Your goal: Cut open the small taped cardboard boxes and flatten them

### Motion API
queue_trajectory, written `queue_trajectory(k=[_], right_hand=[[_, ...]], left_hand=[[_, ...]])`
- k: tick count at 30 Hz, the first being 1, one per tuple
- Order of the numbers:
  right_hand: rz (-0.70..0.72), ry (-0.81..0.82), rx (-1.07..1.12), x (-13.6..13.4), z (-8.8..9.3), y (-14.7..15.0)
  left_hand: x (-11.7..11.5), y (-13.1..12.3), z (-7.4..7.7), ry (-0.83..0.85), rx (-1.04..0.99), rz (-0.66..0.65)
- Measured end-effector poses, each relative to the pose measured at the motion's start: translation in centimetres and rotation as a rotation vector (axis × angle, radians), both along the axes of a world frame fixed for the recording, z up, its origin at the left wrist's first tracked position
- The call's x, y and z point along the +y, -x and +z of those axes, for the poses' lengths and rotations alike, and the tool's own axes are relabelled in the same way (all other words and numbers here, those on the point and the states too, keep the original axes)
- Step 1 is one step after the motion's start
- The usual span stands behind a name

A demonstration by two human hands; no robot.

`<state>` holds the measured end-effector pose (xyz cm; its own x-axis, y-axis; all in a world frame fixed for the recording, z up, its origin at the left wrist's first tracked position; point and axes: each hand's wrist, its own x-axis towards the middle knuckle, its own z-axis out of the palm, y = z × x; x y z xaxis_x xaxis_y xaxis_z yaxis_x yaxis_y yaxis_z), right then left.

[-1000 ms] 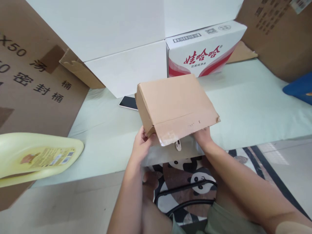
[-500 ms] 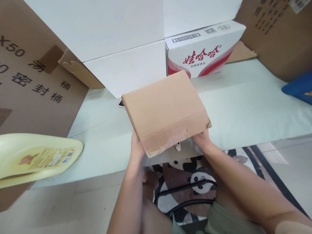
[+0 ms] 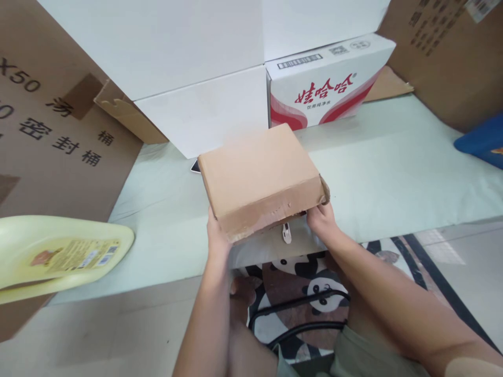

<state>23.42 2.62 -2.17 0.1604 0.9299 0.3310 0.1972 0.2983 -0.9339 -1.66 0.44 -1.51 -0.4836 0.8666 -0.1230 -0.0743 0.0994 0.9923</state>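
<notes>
A small brown cardboard box (image 3: 259, 170) is held between my two hands over the pale green cloth. My left hand (image 3: 217, 233) grips its near left corner, the fingers hidden beneath and behind it. At the near right corner, my right hand (image 3: 321, 220) holds the lower edge, its fingertips tucked under the cardboard. The near flap bends down and its edge is torn, with a dark gap below. A small white utility knife (image 3: 286, 233) lies on the cloth just under the near edge. Behind the box's far left corner, part of a dark-screened device (image 3: 195, 167) shows.
White cartons (image 3: 204, 112) and a red-and-white carton (image 3: 326, 86) stand at the back. Large brown cartons (image 3: 51, 120) flank both sides. A pale yellow bottle (image 3: 66, 254) is at left, a blue container (image 3: 483, 141) at right. The green cloth's (image 3: 393, 173) front edge hangs above a panda-print mat (image 3: 283, 309).
The box has tipped and dropped slightly, its right side coming left and its near flap now folded down. My right hand has shifted a little left with it.
</notes>
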Motion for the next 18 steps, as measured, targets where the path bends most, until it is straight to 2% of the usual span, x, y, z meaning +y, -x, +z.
queue_trajectory(k=[3,7,9,13,18], right_hand=[[0.012,-0.007,-0.016,-0.1,0.0,0.1],[-0.019,0.019,-0.026,-0.3,-0.2,0.3],[-0.022,0.047,-0.018,-0.4,-0.3,0.3],[-0.001,0.061,-0.003,-0.4,-0.3,0.3],[0.048,0.049,-0.039,-0.3,-0.3,0.4]], left_hand=[[0.2,-0.2,0.5,0.009,0.034,0.049],[0.0,-0.1,1.1,0.033,0.186,-0.034],[-0.2,0.0,1.2,0.008,0.197,-0.073],[-0.3,-0.1,1.2,-0.072,0.164,-0.101],[-0.2,0.0,0.9,-0.015,0.298,-0.059]])
